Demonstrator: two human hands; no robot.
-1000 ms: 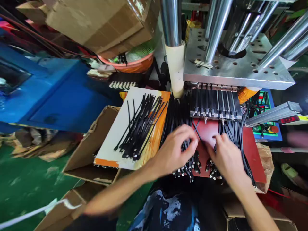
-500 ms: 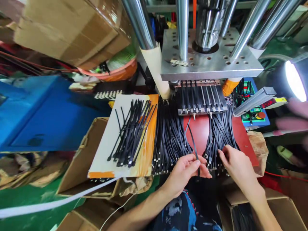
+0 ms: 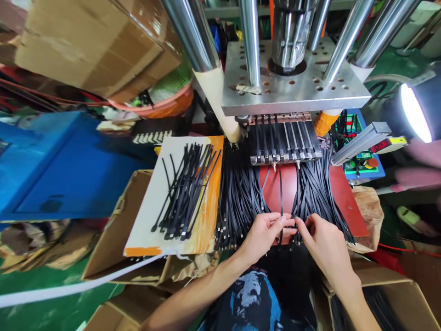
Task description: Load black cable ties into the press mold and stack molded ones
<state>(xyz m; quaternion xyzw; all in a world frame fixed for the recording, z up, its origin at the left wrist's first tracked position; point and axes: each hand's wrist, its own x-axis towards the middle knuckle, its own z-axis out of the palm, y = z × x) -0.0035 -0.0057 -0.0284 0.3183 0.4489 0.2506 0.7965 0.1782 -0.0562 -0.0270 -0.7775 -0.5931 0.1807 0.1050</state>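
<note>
Nearest: patterned trousers [image 3: 250,299], cut by the lower edge, as are both forearms [image 3: 203,290]; open cardboard box [image 3: 409,296] at lower right also cropped, dark strands [image 3: 382,305] inside. Left hand [image 3: 265,232]: narrow grip, thumb and fingers closed on a single slim black cable [image 3: 281,193] over the near part of the red desk [image 3: 288,184]. Fingers hide part of the cable; the short tail below them is hard to make out. Long axis runs straight away from the person, far end pointing at the black mold block [image 3: 285,142], just short of it in view. Right hand [image 3: 325,243]: thumb and forefinger bent near the left fingertips; cannot tell whether they pinch anything. Left bundle [image 3: 241,193] and right bundle [image 3: 313,184] of cables flank the held one. Farther left, cable pile [image 3: 186,193] lying obliquely on a white board [image 3: 139,234]. Beyond, steel press plate [image 3: 296,99] above the block; columns [image 3: 251,41] run out of the top edge.
</note>
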